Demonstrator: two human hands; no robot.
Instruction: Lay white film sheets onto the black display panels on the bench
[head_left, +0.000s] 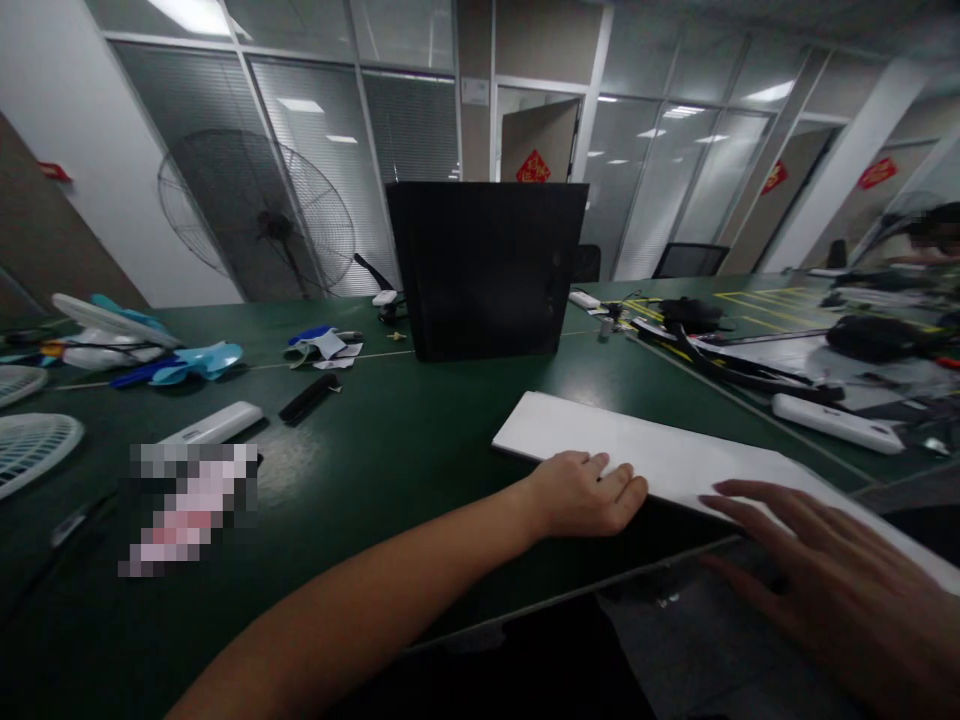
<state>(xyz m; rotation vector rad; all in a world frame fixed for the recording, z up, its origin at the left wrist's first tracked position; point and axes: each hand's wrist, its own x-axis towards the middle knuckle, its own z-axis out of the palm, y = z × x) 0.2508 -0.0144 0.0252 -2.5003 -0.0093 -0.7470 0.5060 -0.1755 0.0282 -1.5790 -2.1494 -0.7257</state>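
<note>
Head view. A long, flat white panel (675,450) lies on the green table (390,450), right of centre, and runs from mid-table towards the near right corner, where it overhangs the table's near edge. Its surface is smooth, matt and unmarked, its edges thin and straight, its far corners square.

The left hand (589,495) rests at the panel's near long edge with its fingers loosely curled on top. The thumb is hidden, so whether it grips cannot be told. The right hand (832,575), blurred, is spread flat and open with its fingertips at the panel's near end, holding nothing.

Behind the panel stands an upright black box (487,270) with flat, dull faces. To the left lie a white bar-shaped casing (217,425), glossy blue fan blades (199,360) and a white slatted fan grille (34,445). A wire-caged floor fan (255,215) stands beyond the table.
</note>
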